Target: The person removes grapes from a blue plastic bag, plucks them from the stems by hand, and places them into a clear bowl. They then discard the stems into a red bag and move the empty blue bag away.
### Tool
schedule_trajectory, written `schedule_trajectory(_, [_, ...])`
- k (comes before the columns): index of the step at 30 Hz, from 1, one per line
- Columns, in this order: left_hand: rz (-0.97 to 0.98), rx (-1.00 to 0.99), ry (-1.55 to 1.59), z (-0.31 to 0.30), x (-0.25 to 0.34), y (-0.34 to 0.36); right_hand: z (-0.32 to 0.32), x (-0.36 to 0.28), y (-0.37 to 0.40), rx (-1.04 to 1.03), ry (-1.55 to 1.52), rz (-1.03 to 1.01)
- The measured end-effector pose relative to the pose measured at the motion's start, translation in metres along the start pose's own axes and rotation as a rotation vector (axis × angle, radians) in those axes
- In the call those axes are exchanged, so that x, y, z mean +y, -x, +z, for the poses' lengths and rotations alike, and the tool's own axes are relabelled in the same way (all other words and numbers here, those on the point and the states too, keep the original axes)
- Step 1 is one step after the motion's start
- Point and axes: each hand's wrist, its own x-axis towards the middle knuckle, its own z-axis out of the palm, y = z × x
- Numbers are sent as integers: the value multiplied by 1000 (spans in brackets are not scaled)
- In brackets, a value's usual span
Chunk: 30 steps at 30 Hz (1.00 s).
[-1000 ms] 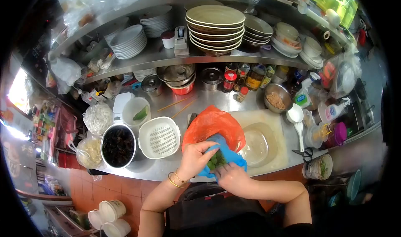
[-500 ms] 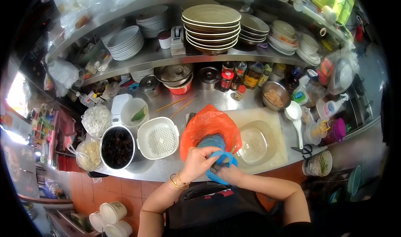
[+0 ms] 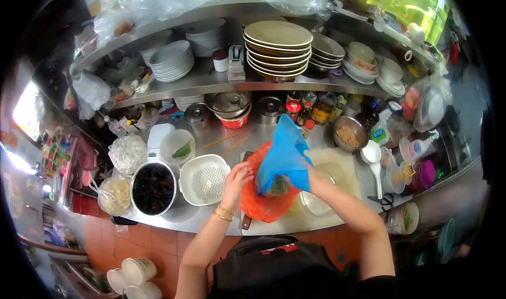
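Note:
A blue plastic bag (image 3: 284, 154) is raised and tilted over an orange-red plastic bag (image 3: 263, 209) on the counter. Something dark and greenish shows at the blue bag's lower opening; its kind I cannot make out. My right hand (image 3: 312, 179) holds the blue bag at its right side, the fingers mostly covered by the plastic. Beside the orange-red bag's left edge, my left hand (image 3: 237, 180) has its fingers apart and holds nothing. A clear plastic tub (image 3: 321, 207) stands just right of the bags on a pale cutting board (image 3: 345, 167).
To the left are a white strainer basket (image 3: 203, 180), a pot of dark pieces (image 3: 153, 188) and a tub with a green vegetable (image 3: 177, 146). A brown handle (image 3: 246, 222) sticks out below the orange-red bag. A bowl (image 3: 349, 133), scissors (image 3: 382, 200) and bottles stand right and behind.
The blue bag has come up out of the orange-red bag and is tipped over it. My left hand has let go of it and moved left; my right hand has moved up and right.

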Motion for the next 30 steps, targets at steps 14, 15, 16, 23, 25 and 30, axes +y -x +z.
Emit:
schedule_trajectory(14, [-154,-460,517,9,-37,-14,-70,-195,25,146,4,-182])
schedule_trajectory(15, [-137,-427,520,16,-35,-16,-72,-197,24,151,37,-184])
schedule_trajectory(16, [-121,-393,524,22,-34,-17,-75,-200,23,156,70,-185])
schedule_trajectory(23, [-42,-102,405,36,-37,-27,-80,-246,25,202,27,-92])
schedule_trajectory(25, [-36,-4,324,44,-26,-22,-91,-248,21,208,12,-103])
schedule_trajectory(30, [135,-22,130,28,-50,-45,-102,-258,16,260,167,-169])
